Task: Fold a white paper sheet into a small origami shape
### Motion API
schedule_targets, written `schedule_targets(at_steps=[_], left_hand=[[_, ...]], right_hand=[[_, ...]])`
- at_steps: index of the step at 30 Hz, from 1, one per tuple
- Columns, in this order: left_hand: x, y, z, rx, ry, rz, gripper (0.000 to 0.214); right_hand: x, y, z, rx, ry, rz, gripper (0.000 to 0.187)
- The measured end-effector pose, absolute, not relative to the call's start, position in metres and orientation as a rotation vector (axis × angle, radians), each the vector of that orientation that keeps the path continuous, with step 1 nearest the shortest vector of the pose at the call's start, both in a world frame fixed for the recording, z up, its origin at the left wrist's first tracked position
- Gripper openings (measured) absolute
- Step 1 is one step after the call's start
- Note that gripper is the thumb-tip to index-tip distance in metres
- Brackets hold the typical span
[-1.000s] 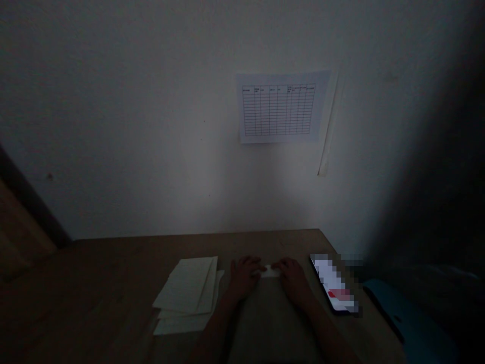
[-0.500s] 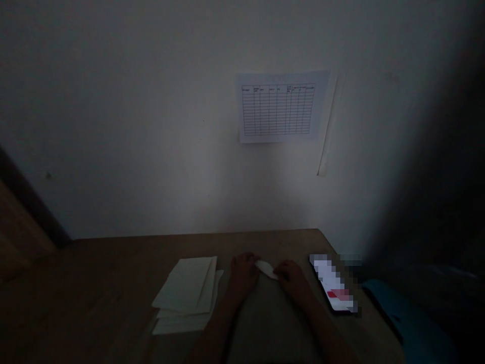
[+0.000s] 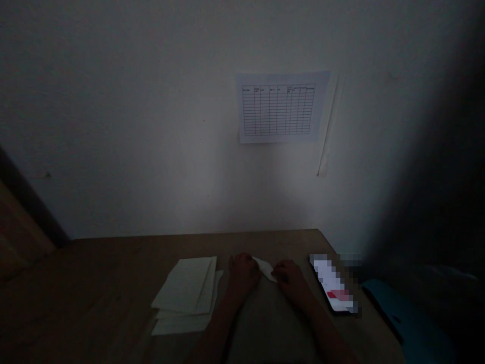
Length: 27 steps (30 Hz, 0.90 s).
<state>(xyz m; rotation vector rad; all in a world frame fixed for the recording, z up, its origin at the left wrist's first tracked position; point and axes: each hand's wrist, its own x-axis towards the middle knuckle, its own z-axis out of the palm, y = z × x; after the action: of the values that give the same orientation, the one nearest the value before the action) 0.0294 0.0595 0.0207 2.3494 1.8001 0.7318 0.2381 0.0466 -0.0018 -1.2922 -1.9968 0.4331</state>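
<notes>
Wall [image 3: 151, 126]: pale, dimly lit, sinking into deep shadow at the far right.
Table [image 3: 121, 268]: brown top, back edge along the wall.
Printed sheet [image 3: 278, 111]: one, on the wall above the table; ruled grid, lettering too small to read.
Paper piece [image 3: 265, 269]: one, small, white; between my left hand [image 3: 242, 275] and my right hand [image 3: 291, 278], slanting nearer to me towards its right end.
Left hand: fingers bent, at the far left end of the paper piece; too dark for me to tell whether they grip or merely press.
Right hand: fingertips drawn narrow, pinching the near right end of the paper piece.
Loose sheets [image 3: 185, 288]: several, pale, unevenly overlapped; flat on the table, left of my left hand, apart from it.
Phone [image 3: 333, 285]: one, screen lit, partly pixelated; on the table, right of my right hand.
Blue object [image 3: 409, 318]: beyond the table's right edge; kind unclear.
</notes>
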Motion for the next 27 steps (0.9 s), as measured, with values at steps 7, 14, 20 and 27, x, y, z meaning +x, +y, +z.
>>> schedule_targets(at_steps=[7,14,20,27], left_hand=[[0.033,0.057,0.02,2.344,1.767,0.703,0.02],[0.034,0.057,0.015,2.328,1.726,0.652,0.03],[0.034,0.055,0.016,2.319,1.66,0.641,0.026],[0.033,0.058,0.019,2.268,1.662,0.63,0.019]], right_hand=[[0.238,0.044,-0.003,-1.135,-2.019,0.48,0.036],[0.243,0.049,-0.015,-1.152,-1.868,0.519,0.051],[0.243,0.054,-0.023,-1.138,-1.937,0.39,0.053],[0.242,0.057,-0.021,-1.277,-2.033,0.373,0.043]])
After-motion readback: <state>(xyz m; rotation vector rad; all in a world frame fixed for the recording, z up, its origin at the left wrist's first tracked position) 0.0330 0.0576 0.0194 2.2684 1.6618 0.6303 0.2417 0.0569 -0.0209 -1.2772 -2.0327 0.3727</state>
